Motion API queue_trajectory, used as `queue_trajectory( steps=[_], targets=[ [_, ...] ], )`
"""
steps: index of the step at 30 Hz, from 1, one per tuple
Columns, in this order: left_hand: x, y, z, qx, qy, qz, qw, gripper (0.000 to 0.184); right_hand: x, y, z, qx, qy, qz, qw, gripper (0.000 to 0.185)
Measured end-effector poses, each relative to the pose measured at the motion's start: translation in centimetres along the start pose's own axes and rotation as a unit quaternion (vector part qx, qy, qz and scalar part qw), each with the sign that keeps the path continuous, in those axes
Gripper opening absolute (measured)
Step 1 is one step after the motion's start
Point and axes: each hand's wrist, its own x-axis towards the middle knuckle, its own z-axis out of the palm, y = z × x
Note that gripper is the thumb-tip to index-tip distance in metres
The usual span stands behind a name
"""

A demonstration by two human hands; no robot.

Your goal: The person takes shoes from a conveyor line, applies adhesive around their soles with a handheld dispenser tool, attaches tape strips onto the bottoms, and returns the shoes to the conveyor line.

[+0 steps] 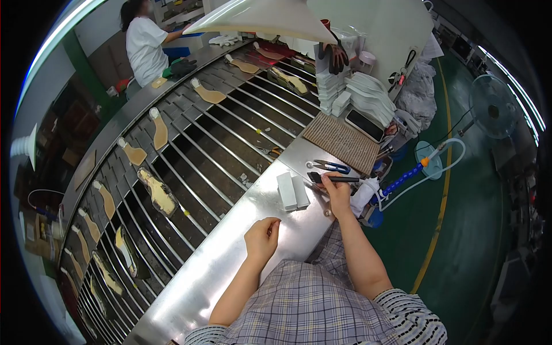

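My right hand [337, 194] is closed around the dark handle of a small brush [345, 179]. The brush's black head points left, over the metal worktop [236, 244]. Just beyond it lie thread snips [332, 167] with blue and black handles. Two white blocks [286, 191] rest side by side on the worktop, left of the brush. My left hand [262, 240] hovers near the worktop below these blocks, its fingers curled together. Whether anything is inside those fingers is hidden.
Shoe lasts with uppers [156, 192] lie on the rod rack [192, 167]. Tan insoles [159, 129] line the slatted conveyor behind. A ribbed brown board [339, 138], a phone [365, 125] and stacked white pieces [368, 92] sit at right. A co-worker [146, 46] stands across the line.
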Motion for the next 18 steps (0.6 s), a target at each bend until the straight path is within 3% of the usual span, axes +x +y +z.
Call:
queue_trajectory(
  steps=[11, 14, 16, 17, 18],
  targets=[
    [0.0, 0.2, 0.2, 0.004, -0.009, 0.001, 1.0, 0.011, 0.0, -0.3, -0.1, 0.001, -0.003, 0.003, 1.0, 0.013],
    [0.0, 0.6, 0.3, -0.04, 0.041, -0.02, 0.998, 0.017, -0.3, -0.3, -0.1, 0.003, -0.002, 0.005, 1.0, 0.013],
    [0.3, -0.6, 1.0, -0.155, 0.161, 0.021, 0.975, 0.031, -0.2, -0.2, -0.1, 0.01, 0.001, 0.009, 1.0, 0.013],
    [-0.2, 0.4, 0.3, -0.239, 0.15, -0.054, 0.958, 0.039, -0.6, -0.2, -0.1, 0.011, 0.0, 0.007, 1.0, 0.013],
    [-0.4, -0.1, 0.2, -0.239, 0.153, -0.051, 0.958, 0.039, -0.5, -0.3, -0.1, 0.001, -0.002, 0.005, 1.0, 0.013]
  ],
)
